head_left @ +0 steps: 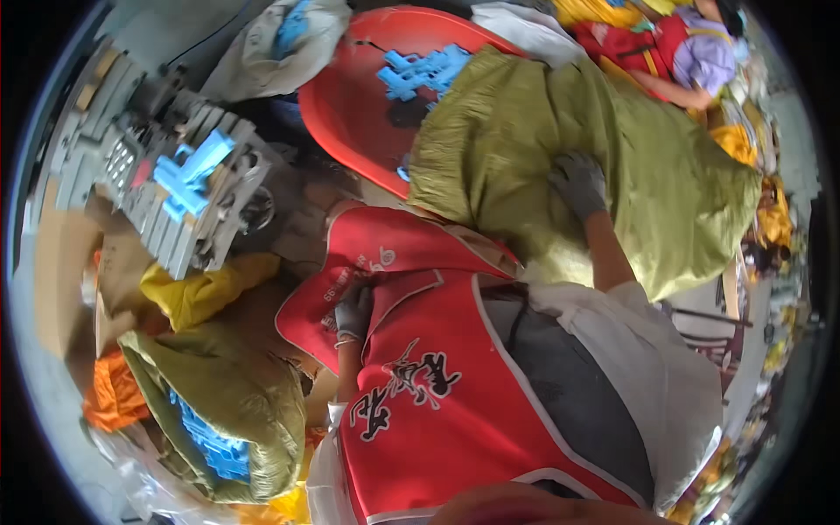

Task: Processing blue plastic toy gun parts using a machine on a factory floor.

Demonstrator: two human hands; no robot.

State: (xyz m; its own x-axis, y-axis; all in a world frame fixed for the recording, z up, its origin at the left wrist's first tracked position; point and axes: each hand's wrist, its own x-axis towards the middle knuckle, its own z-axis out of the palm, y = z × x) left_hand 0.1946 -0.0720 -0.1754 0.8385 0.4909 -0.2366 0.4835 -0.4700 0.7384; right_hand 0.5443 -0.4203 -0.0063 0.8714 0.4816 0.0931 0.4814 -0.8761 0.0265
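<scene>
My right hand point(578, 184), in a grey glove, presses flat on a big, full olive-green sack point(665, 166) that rests against my body at the upper right. My left hand point(353, 312), also gloved in grey, grips the edge of the red vest point(455, 385) I wear, by a folded red flap near my chest. The sack leans over a red plastic chair point(359, 105) that carries several blue plastic parts point(426, 72).
An open olive sack point(254, 394) with blue parts inside lies at lower left, beside yellow point(197, 293) and orange bags point(109, 394). Stacked grey plastic parts point(188, 197) with blue pieces sit at left. Another person point(691, 52) in red and purple is at top right.
</scene>
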